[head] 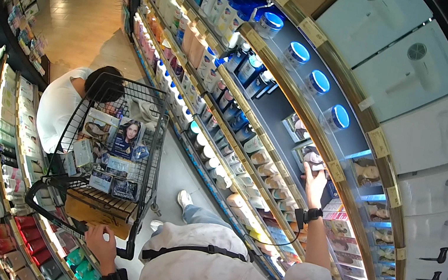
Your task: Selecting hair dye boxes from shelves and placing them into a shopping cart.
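My left hand (101, 245) curls over the handle (71, 228) of a black wire shopping cart (159, 151). In the cart lie several hair dye boxes, among them a dark blue box (127, 138) with a portrait on it and a paler box (100, 125). On the other side, my right hand (314, 184) reaches into a shelf bay, its fingertips at the lower edge of a small box (310, 154) with a portrait. Whether the fingers grip that box is unclear. Behind it stands another small box (296, 128).
Beyond the cart a person in a white shirt (61, 107) bends low, head close to its far end. Blue-lidded jars (319, 82) line the shelf above my right hand. Hair dryer boxes (426, 63) fill the top. Packaged goods (0, 235) crowd the left shelves. A cable (277, 244) hangs from my right wrist.
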`<state>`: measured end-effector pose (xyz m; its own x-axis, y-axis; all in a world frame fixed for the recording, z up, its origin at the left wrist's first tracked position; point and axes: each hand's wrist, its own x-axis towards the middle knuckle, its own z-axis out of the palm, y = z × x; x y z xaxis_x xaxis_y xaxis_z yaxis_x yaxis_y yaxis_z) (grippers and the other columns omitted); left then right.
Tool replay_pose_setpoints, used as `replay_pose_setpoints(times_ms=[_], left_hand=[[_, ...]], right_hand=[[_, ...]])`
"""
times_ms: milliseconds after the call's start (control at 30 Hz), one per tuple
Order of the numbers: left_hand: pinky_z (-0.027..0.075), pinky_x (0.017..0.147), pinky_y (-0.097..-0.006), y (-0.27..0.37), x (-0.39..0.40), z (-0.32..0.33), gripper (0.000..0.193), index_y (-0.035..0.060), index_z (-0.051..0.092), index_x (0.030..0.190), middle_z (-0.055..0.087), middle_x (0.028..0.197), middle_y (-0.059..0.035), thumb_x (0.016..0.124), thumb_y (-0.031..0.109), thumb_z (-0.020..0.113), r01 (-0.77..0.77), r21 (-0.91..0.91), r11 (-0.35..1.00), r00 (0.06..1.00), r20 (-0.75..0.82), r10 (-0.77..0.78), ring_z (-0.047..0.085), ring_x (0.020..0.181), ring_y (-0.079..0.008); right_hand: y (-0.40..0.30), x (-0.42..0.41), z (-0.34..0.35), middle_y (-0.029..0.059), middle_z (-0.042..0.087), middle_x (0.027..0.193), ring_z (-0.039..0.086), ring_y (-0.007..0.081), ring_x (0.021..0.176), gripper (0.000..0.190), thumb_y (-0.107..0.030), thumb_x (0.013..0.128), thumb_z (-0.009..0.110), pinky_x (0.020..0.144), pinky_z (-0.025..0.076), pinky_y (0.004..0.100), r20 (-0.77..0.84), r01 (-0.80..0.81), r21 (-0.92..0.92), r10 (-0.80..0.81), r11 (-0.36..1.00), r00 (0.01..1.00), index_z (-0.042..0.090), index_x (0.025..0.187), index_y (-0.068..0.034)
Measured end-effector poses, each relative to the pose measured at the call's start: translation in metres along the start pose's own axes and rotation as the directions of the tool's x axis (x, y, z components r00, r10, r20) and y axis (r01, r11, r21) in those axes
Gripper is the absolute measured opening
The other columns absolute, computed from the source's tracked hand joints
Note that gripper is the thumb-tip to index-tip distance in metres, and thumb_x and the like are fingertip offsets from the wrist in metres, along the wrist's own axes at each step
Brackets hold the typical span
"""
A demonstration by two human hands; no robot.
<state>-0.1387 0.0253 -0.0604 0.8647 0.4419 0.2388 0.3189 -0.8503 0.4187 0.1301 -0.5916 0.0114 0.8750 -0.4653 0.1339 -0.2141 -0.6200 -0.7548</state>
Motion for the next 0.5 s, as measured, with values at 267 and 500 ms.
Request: replay_pose_setpoints(times_ms=[267,500], left_hand=[[0.043,0.079,-0.0420,0.002,-0.001,0.003,0.007,0.0035,0.065,0.081,0.065,0.081,-0.0099,0.087,0.007,0.066,-0.008,0.053,0.999,1.000,-0.005,0.008,0.058,0.081,-0.0309],[0.043,0.078,-0.0423,-0.009,-0.005,0.006,0.006,0.0027,0.066,0.083,0.065,0.082,-0.0109,0.087,0.007,0.066,-0.002,0.066,0.998,0.999,0.043,0.000,0.058,0.083,-0.0316]], right_hand=[[0.007,0.008,0.011,0.0164,0.074,0.093,0.072,0.0202,0.069,0.052,-0.031,0.095,0.077,0.065,0.058,0.0336,-0.019,0.048,-0.170,-0.052,0.984,0.998,0.059,0.128,0.005],[0.025,-0.003,-0.005,0.0178,0.072,0.108,0.072,0.0220,0.090,0.055,-0.042,0.108,0.057,0.082,0.059,0.0347,-0.051,-0.076,0.089,0.081,0.993,0.995,0.058,0.134,0.006]])
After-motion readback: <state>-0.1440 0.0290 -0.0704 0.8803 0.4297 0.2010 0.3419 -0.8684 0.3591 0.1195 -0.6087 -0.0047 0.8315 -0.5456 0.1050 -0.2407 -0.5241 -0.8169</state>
